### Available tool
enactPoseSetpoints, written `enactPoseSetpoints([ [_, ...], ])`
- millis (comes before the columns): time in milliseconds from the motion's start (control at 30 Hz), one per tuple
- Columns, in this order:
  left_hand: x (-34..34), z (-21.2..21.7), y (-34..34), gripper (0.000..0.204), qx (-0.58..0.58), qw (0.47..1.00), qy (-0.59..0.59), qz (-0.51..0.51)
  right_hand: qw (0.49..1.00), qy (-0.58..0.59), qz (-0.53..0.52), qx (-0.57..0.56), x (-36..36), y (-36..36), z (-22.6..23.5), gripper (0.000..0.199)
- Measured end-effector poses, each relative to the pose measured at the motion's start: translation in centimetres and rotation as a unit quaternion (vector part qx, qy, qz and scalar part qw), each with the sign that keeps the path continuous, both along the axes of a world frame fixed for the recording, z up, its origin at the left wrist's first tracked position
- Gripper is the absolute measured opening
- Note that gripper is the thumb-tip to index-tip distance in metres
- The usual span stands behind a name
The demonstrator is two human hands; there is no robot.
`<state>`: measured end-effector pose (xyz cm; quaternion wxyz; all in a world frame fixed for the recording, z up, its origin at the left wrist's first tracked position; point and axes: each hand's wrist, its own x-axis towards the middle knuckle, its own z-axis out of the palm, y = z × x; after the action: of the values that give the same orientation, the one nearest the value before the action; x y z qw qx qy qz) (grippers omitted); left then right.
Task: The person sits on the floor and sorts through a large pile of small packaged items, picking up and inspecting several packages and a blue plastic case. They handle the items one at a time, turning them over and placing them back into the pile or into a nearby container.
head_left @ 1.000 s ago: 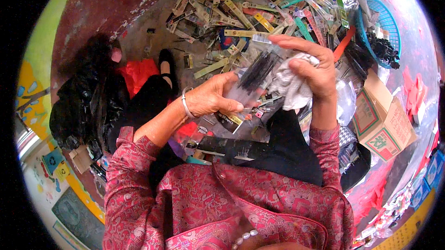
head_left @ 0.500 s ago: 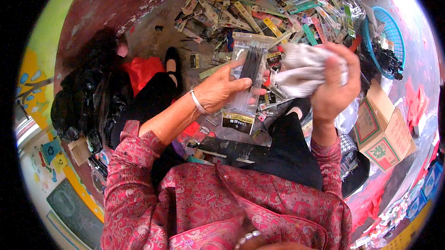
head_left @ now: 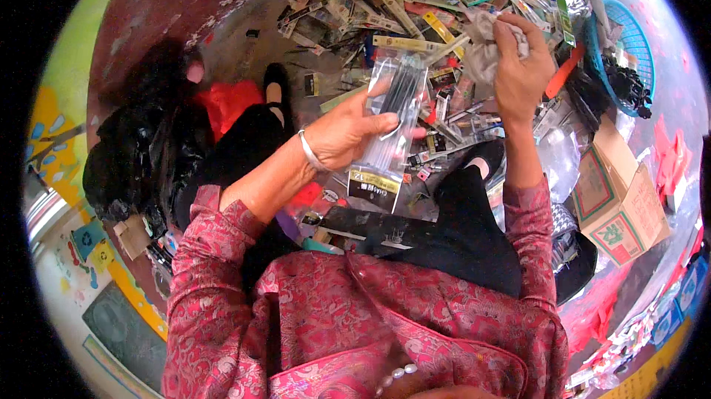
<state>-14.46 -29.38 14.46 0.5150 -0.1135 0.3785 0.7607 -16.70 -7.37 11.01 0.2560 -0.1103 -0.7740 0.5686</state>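
My left hand [head_left: 337, 136] grips a clear plastic packet [head_left: 379, 153] in front of my body, thumb across its front. Thin dark rods show through its upper part, and a black and gold label sits at its lower end. To the right, my raised right hand [head_left: 524, 81] is closed on a crumpled white cloth [head_left: 483, 55]. The cloth is apart from the packet, over the edge of a heap of slim packets [head_left: 407, 18] on the floor. Part of the left hand's fingers lies behind the packet.
A blue plastic basket [head_left: 631, 32] with black pieces in it stands at the far right. Nearer is an open cardboard box [head_left: 613, 218]. Black plastic bags [head_left: 122, 166] and a red bag [head_left: 231, 114] lie to my left. A dark board [head_left: 381, 227] is between my legs.
My right hand has moved up and away from the packet, and the cloth has gone from spread out to bunched in its fingers. The left hand still holds the packet in nearly the same place.
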Motion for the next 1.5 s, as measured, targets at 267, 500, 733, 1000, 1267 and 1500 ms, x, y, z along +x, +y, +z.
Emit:
enactPoseSetpoints([
  [267,0.5,-1.0,-0.3,0.053,-0.151,0.977,0.148,-0.036,0.945,0.123,0.284,0.106,3.4,-7.3,-0.1,0.021],
  [500,0.7,0.7,0.1,0.061,-0.155,0.981,0.095,-0.074,0.921,0.138,0.256,0.261,-0.5,-4.0,-2.2,0.022],
  [733,0.2,-0.4,-0.6,0.060,-0.114,0.993,0.042,0.005,0.991,-0.033,0.129,-0.014,1.2,-2.5,0.5,0.015],
  [1000,-0.4,-1.9,-1.9,0.058,-0.112,0.991,0.041,0.055,0.911,-0.053,0.407,-0.032,4.9,-6.4,-0.8,0.014],
  [1267,-1.2,-1.0,-1.4,0.058,-0.026,0.995,0.032,0.093,0.937,-0.196,0.200,-0.207,3.6,-1.2,-0.9,0.020],
  [1500,-1.0,-0.7,0.2,0.045,0.025,0.980,-0.108,0.167,0.967,0.086,0.184,0.153,3.3,-8.0,-0.4,0.011],
])
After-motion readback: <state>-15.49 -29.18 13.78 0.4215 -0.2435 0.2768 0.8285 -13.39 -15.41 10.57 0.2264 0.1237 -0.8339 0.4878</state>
